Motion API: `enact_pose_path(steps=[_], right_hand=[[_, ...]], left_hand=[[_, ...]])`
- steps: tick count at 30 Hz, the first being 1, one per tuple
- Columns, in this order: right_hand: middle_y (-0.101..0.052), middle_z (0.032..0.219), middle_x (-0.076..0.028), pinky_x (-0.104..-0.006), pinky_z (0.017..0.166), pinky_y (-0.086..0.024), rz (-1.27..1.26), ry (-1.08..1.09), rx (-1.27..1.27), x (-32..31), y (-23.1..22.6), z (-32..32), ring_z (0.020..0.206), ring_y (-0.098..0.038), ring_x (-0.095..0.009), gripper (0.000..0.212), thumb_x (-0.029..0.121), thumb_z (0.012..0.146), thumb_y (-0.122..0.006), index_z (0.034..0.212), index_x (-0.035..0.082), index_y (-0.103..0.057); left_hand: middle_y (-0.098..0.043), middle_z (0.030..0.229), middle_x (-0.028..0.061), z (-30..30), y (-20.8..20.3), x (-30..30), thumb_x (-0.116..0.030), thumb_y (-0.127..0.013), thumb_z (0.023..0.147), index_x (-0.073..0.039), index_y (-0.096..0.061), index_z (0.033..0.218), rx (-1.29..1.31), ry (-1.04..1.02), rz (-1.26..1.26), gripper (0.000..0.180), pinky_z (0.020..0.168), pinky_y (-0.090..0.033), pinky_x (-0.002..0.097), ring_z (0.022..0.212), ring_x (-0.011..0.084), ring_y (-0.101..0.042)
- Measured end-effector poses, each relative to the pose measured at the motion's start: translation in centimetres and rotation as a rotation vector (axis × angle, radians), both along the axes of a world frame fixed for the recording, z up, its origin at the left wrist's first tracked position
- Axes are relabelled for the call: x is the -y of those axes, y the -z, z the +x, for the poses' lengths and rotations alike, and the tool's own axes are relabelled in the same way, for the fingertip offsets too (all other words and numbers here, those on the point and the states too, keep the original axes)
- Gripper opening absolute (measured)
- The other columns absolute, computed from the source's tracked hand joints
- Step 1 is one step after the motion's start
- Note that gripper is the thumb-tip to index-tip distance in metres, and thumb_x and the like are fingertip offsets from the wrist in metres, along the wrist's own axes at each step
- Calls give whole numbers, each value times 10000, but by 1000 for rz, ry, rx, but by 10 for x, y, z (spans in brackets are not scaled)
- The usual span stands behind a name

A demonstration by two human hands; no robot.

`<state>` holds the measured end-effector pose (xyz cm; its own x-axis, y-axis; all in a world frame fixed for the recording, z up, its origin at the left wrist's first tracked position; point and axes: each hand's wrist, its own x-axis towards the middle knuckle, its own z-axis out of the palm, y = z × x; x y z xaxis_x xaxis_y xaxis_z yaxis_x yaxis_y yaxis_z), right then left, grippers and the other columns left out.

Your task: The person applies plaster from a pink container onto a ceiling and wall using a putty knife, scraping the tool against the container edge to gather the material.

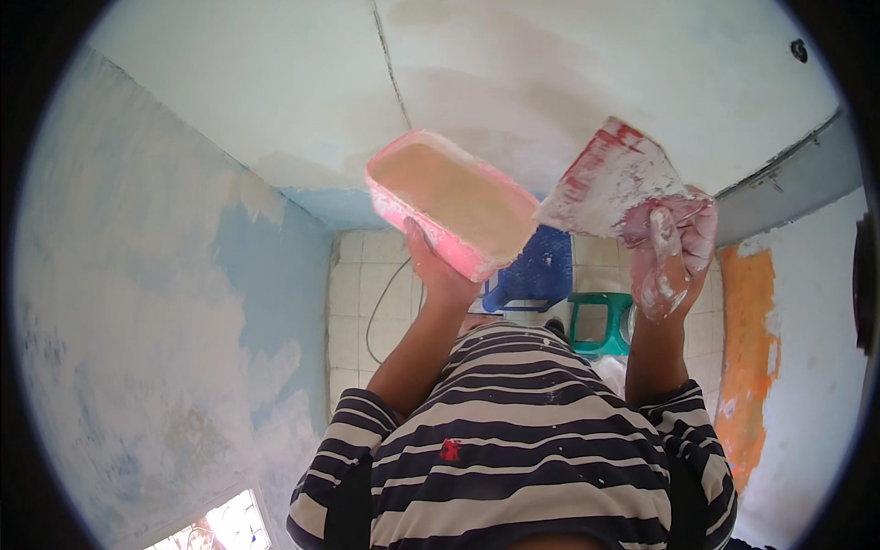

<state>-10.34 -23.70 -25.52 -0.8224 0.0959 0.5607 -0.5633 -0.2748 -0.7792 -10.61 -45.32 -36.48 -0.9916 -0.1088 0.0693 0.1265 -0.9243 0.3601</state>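
Observation:
My left hand (442, 273) is closed around the near side of a pink rectangular tub (449, 250), held up in front of me. Smooth beige paste (451, 195) fills much of the tub, and some is smeared on its rim. In my right hand (674, 252) is a wide, flat putty knife (616, 183), gripped with the thumb across its base. White paste and reddish streaks coat the blade. Its left corner comes up to the tub's right end; whether they touch I cannot tell. White paste also covers my right thumb and fingers.
Ahead is a pale wall (513, 73) with a dark vertical line. Patchy blue and white covers the left wall (183, 275); an orange patch (747, 357) is on the right. Below stand a blue plastic stool (541, 270) and a green stool (587, 344) on tiles. A thin cable (374, 321) lies there.

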Motion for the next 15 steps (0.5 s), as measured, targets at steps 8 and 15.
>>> enact_pose_path(steps=[8,15], right_hand=[[-648,1057,-162,-328,879,-537,233,-97,-30,39,-5,31,950,-673,-191,190,-70,939,-581,1119,-48,-527],[-659,1046,-134,-293,859,-523,372,-234,35,45,0,31,921,-664,-151,215,-58,941,-581,1151,-60,-539]], left_hand=[[-461,1458,87,2,9,0,-567,-338,1007,-136,-330,1507,-28,78,108,660,1074,-418,470,1314,297,-485],[-464,1452,105,4,16,3,-547,-339,1014,-109,-342,1494,-1,71,50,651,1070,-419,467,1294,297,-493]])
